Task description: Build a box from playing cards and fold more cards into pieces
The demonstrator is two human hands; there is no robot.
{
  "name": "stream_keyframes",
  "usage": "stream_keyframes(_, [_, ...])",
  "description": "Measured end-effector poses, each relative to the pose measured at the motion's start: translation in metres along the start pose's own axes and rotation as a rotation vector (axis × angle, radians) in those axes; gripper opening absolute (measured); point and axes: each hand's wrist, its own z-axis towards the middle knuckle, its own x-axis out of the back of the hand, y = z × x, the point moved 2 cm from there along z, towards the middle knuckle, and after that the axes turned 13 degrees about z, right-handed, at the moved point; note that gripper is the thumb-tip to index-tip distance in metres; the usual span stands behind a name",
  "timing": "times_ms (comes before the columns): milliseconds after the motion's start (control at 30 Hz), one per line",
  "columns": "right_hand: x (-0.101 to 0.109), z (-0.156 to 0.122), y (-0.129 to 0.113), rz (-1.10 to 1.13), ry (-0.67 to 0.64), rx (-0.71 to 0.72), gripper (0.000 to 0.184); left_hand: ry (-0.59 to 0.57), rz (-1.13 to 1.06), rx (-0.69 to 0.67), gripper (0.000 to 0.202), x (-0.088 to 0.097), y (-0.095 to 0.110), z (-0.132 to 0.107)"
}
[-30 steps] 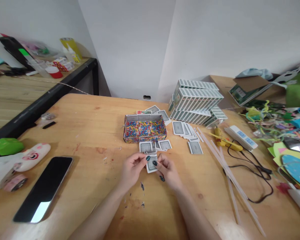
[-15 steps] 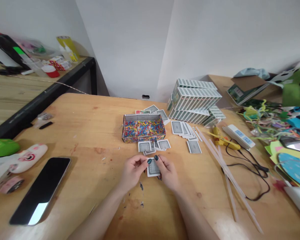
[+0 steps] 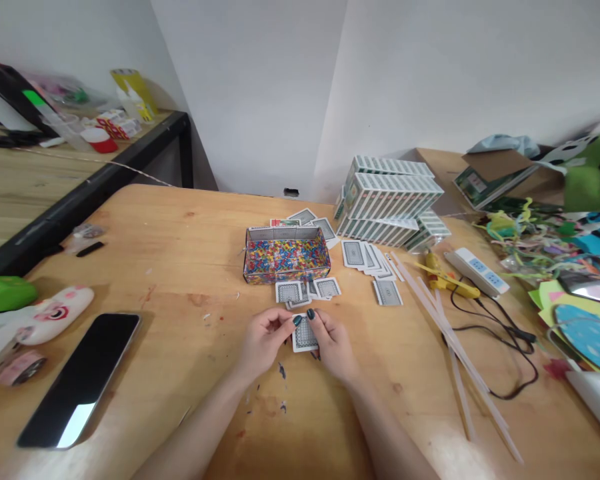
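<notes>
A grey-backed playing card (image 3: 305,336) is pinched between my two hands, low over the middle of the table. My left hand (image 3: 266,340) grips its left upper edge with thumb and fingers, while my right hand (image 3: 334,343) holds the right side, thumb on the card's back. Whether more than one card is in the grip I cannot tell. Just beyond my hands stands an open box (image 3: 287,275) with a bright multicoloured pattern inside. Several cards (image 3: 289,291) lie against its front, and others (image 3: 324,229) are behind it.
Striped card-deck packs (image 3: 393,193) are stacked at the back right, near fanned cards (image 3: 353,254) and a single card (image 3: 387,292). Further right are glue sticks (image 3: 447,327), a yellow glue gun (image 3: 450,283) and a power strip (image 3: 477,271). A phone (image 3: 83,377) lies left.
Both hands keep the same pinch on the card. The whole view has shifted very slightly; nothing else has visibly moved.
</notes>
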Motion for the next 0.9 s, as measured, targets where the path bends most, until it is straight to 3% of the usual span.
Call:
stream_keyframes(533, [0.003, 0.001, -0.002, -0.055, 0.076, 0.115, 0.04, -0.028, -0.027, -0.016, 0.014, -0.003, 0.0, 0.0])
stream_keyframes(800, [0.001, 0.008, 0.001, 0.008, 0.016, 0.054, 0.035, 0.176, -0.003, -0.034, 0.019, 0.005, -0.008, 0.005])
stream_keyframes(900, [0.003, 0.009, 0.0, 0.04, 0.045, 0.062, 0.032, 0.2, -0.002, -0.04, 0.02, 0.005, -0.01, 0.006])
